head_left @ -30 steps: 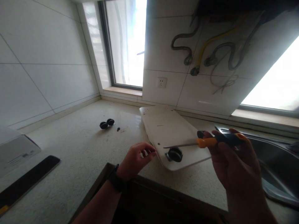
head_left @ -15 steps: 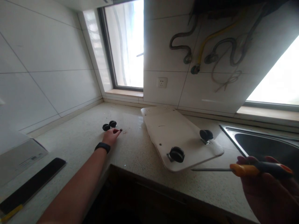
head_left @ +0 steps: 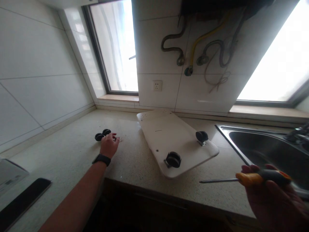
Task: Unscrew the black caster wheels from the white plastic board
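My left hand point(head_left: 109, 145) is over the counter, its fingers closed at the tips on a small dark piece point(head_left: 115, 139), too small to name surely. Right behind that hand lie two loose black casters point(head_left: 98, 137). Small brownish bits are scattered by the fingertips. My right hand point(head_left: 275, 196) grips a screwdriver point(head_left: 251, 179) by its orange and black handle, the shaft pointing left above the counter's front edge. Between the hands lies a white board point(head_left: 164, 135) with rounded corners. On its near end stand two black casters point(head_left: 173, 159) with metal plates.
A steel sink point(head_left: 263, 141) is set into the counter point(head_left: 135, 167) at the right. At the left lie a long dark flat object point(head_left: 26, 199) and a pale box point(head_left: 12, 175). A socket point(head_left: 157, 85) and hoses point(head_left: 172, 49) are on the tiled wall.
The view has swung a little to the right, so things appear shifted left. My left hand has drawn nearer the loose casters. The screwdriver stays in my right hand.
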`<state>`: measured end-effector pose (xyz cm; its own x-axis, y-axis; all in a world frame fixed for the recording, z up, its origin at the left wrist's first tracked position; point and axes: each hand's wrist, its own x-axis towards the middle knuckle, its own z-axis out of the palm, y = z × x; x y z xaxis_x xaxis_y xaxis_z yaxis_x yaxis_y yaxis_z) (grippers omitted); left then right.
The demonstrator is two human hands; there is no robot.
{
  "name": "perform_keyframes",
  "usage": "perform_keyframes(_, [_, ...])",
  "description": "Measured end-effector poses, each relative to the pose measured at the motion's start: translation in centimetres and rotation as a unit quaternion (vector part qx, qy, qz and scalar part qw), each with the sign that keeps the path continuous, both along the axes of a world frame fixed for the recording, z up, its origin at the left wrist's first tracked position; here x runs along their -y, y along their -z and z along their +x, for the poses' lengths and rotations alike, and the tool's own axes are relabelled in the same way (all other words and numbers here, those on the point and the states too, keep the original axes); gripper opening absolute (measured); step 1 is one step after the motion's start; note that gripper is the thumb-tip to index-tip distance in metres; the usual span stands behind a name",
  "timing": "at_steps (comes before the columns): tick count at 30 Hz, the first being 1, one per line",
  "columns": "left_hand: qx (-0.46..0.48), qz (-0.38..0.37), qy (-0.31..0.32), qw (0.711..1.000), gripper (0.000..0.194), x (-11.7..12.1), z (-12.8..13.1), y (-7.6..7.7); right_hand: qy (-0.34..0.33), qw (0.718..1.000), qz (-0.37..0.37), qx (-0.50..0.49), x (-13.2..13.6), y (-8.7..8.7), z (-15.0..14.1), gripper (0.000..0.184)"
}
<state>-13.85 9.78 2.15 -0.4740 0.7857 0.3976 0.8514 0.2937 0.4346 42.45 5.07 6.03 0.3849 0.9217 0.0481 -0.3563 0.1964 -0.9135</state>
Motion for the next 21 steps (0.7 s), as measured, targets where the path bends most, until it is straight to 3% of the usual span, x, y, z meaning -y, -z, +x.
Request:
perform_keyframes(3, [-0.007, 0.026, 0.102, 0.994, 0.032, 1.7, 5.8, -2.2, 0.008, 0.999, -0.025, -0.041, -0.1, -0.7, -1.7, 0.046])
perform_keyframes(4, [-0.005, 0.047, 0.171, 0.984, 0.032, 2.6, 8.0, -3.0, 0.0, 0.998, -0.022, -0.053, -0.3, -0.7, -2.0, 0.046])
perform_keyframes(7, [-0.007, 0.061, 0.358, 0.932, 0.027, 5.6, 14.6, -5.1, -0.017, 0.995, -0.008, -0.102, -0.8, -0.8, -2.4, 0.04])
perform_keyframes(10, [-0.025, 0.071, 0.443, 0.893, 0.045, 7.6, 19.3, -6.0, -0.021, 0.987, -0.045, -0.151, -1.4, -1.0, -2.3, 0.031])
perform_keyframes(13, [-0.073, 0.084, 0.461, 0.881, 0.06, 7.6, 21.5, -5.8, -0.032, 0.975, -0.08, -0.205, -1.8, -1.1, -1.8, 0.032])
perform_keyframes(16, [-0.101, 0.073, 0.464, 0.877, 0.06, 6.8, 22.1, -5.2, -0.104, 0.963, -0.079, -0.237, -2.2, -0.9, -1.3, 0.038])
perform_keyframes(21, [-0.065, 0.053, 0.489, 0.868, 0.048, 6.5, 21.8, -5.2, -0.139, 0.97, -0.119, -0.159, -4.6, -0.1, -1.3, 0.029])
